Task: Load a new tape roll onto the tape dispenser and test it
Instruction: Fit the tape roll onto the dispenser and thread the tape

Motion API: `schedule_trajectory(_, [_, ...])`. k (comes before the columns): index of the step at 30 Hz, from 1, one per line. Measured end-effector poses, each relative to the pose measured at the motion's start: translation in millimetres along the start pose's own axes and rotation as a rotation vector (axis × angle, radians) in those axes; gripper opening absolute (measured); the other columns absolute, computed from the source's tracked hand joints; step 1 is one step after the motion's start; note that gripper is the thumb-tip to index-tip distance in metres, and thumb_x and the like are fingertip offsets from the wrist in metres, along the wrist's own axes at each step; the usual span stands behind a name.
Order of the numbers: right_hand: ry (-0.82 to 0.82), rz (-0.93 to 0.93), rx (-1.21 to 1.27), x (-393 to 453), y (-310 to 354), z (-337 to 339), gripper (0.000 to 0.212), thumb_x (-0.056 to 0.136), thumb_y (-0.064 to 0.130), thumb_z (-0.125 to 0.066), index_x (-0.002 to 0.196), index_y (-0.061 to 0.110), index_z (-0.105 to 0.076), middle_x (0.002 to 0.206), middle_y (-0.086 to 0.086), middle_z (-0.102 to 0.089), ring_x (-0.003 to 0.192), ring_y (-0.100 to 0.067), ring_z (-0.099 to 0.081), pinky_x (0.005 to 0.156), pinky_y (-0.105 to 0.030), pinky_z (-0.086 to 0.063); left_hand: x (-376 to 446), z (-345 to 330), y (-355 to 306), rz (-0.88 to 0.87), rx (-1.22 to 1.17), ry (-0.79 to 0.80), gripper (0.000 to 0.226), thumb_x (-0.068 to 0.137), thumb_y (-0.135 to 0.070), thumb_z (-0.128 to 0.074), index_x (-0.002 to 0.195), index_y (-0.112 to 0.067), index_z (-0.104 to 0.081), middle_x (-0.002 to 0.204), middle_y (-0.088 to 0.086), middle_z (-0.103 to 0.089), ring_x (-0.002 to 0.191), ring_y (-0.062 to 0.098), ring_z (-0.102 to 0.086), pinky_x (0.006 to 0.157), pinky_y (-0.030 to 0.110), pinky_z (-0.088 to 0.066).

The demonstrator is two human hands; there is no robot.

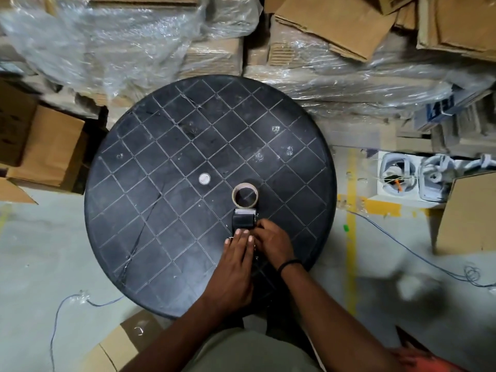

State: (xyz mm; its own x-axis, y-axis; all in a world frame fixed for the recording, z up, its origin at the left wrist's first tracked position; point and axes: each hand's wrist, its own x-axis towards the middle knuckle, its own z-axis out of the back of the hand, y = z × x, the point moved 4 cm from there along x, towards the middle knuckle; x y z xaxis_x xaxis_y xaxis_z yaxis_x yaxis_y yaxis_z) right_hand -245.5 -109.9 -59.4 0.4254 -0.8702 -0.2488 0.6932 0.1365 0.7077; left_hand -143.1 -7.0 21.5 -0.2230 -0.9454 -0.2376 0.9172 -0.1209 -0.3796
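Dispenser (243, 220) lies on the round table (134, 210), just behind an empty core (245, 194). Left hand (237, 255) presses flat on it; right hand (272, 241) pinches its side. Best to steady the body while working.

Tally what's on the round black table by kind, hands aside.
Tape dispensers: 1, black, under both hands
Cardboard rings (tape core or roll; can't tell): 1, just beyond the dispenser
Small white discs: 1, near the table centre
Total: 3
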Motion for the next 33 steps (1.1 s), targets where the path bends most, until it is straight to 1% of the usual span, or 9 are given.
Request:
schedule_trajectory(2, [-0.002,0.048,-0.030,-1.7,2.4,-2.8,0.009,0.090,0.040,-0.057,0.090,0.036,-0.066,0.087,0.015,-0.067,0.081,0.002,-0.062,0.072,-0.019,-0.046,1.4,2.4,2.0,0.002,0.008,-0.009,0.083,0.080,-0.016,-0.053,0.153,0.007,-0.021,0.160,0.028,-0.020,0.153,0.040,-0.006,0.119,0.058,-0.023])
schedule_trajectory(6, [-0.110,0.197,-0.182,-7.7,3.6,-9.9,0.013,0.093,0.030,-0.055,0.103,0.029,-0.062,0.100,0.006,-0.063,0.078,-0.013,-0.066,0.057,-0.027,-0.048,6.1,8.9,5.2,-0.006,0.020,-0.009,0.078,0.083,-0.023,-0.045,0.152,0.007,-0.025,0.159,0.029,-0.023,0.151,0.042,-0.015,0.118,0.055,-0.028])
schedule_trajectory(11, [-0.114,0.188,-0.242,-6.9,5.2,-15.4,0.009,0.094,0.031,-0.057,0.102,0.028,-0.060,0.099,0.004,-0.062,0.069,-0.019,-0.066,0.051,-0.034,-0.049,9.6,13.1,7.6,-0.004,-0.011,-0.011,0.075,0.084,-0.020,-0.051,0.151,0.007,-0.029,0.157,0.030,-0.029,0.149,0.043,-0.022,0.117,0.053,-0.032])
schedule_trajectory(14, [-0.032,0.101,-0.178,-8.8,-1.1,-15.7,0.016,0.099,0.034,-0.052,0.112,0.029,-0.058,0.106,0.008,-0.061,0.080,-0.019,-0.068,0.058,-0.031,-0.046,9.7,10.8,6.6,-0.008,-0.020,0.002,0.077,0.082,-0.019,-0.058,0.150,0.006,-0.032,0.157,0.028,-0.031,0.149,0.041,-0.023,0.117,0.052,-0.032])
schedule_trajectory(21, [0.035,0.098,0.001,-19.8,-3.9,-15.6,0.027,0.101,0.042,-0.047,0.125,0.036,-0.056,0.125,0.017,-0.053,0.100,-0.010,-0.064,0.077,-0.029,-0.053,-0.7,6.4,8.4,0.009,-0.073,-0.003,0.077,0.084,-0.013,-0.051,0.154,0.002,-0.024,0.164,0.021,-0.016,0.154,0.034,-0.004,0.120,0.050,-0.026])
schedule_trajectory(24, [0.043,0.147,-0.015,-15.8,-0.9,-14.7,0.030,0.097,0.043,-0.051,0.124,0.036,-0.061,0.128,0.015,-0.051,0.103,-0.008,-0.062,0.076,-0.022,-0.047,-5.9,9.4,12.2,0.025,-0.098,0.007,0.082,0.079,-0.007,-0.052,0.155,0.002,-0.022,0.165,0.020,-0.011,0.155,0.032,-0.001,0.119,0.049,-0.029])
schedule_trajectory(29, [-0.054,0.089,-0.055,-9.7,9.6,-18.2,0.018,0.094,0.036,-0.058,0.107,0.030,-0.069,0.116,0.013,-0.061,0.091,-0.008,-0.065,0.070,-0.030,-0.053,-8.9,8.2,18.5,0.072,-0.106,0.084,0.092,0.085,-0.019,-0.063,0.159,-0.006,-0.010,0.168,0.011,0.004,0.154,0.031,0.012,0.119,0.052,-0.029])
schedule_trajectory(31, [-0.074,0.081,-0.118,-7.3,9.4,-23.0,0.018,0.094,0.037,-0.056,0.104,0.027,-0.069,0.115,0.012,-0.062,0.086,-0.010,-0.066,0.066,-0.033,-0.054,-11.7,7.3,19.7,0.119,-0.123,0.128,0.098,0.085,-0.019,-0.065,0.159,-0.012,-0.001,0.167,0.004,0.014,0.151,0.033,0.021,0.115,0.052,-0.036])
schedule_trajectory(33, [-0.077,0.082,-0.158,-6.1,9.0,-28.2,0.019,0.095,0.037,-0.054,0.103,0.027,-0.069,0.116,0.012,-0.062,0.082,-0.012,-0.067,0.063,-0.034,-0.055,-13.9,10.3,18.2,0.164,-0.112,0.149,0.098,0.087,-0.008,-0.058,0.157,-0.017,0.010,0.164,-0.001,0.027,0.149,0.035,0.028,0.098,0.038,-0.051])
